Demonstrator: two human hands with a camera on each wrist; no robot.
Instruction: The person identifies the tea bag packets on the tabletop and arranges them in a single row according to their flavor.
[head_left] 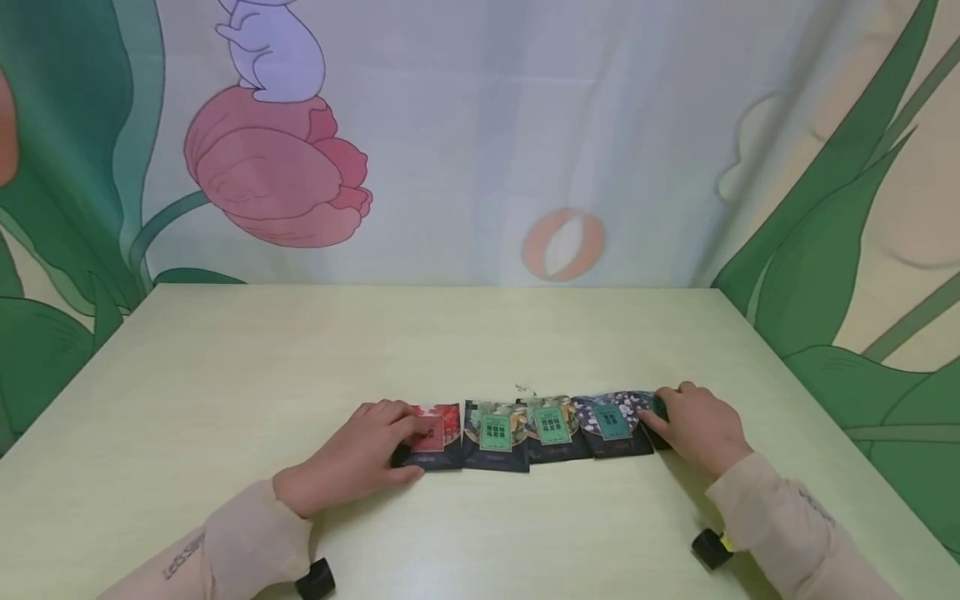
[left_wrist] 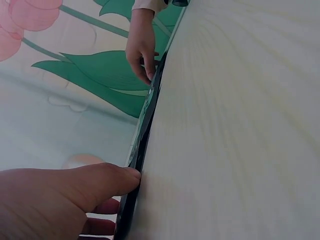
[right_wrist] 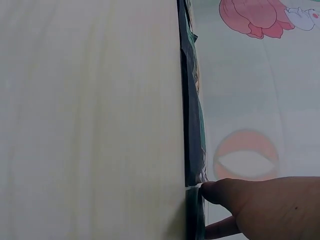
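Observation:
Several small flat printed sachets lie side by side in a row on the table. At the left end is a red-labelled sachet [head_left: 442, 437], partly covered by my left hand [head_left: 367, 454]. Its index finger lies across the top, and the thumb touches the near edge. Two green-labelled sachets [head_left: 497, 433] come after it, then a blue-and-white flowered sachet [head_left: 611, 423]. My right hand [head_left: 701, 425] rests on the dark sachet [right_wrist: 194, 215] at the right end, hiding most of it. In the right wrist view, the thumb reaches the seam beside the flowered one.
The pale wooden table [head_left: 315, 342] runs back to a curtain [head_left: 450, 167] printed with a flower and a rabbit. Black wrist devices [head_left: 711, 550] hang below both sleeves, close over the tabletop.

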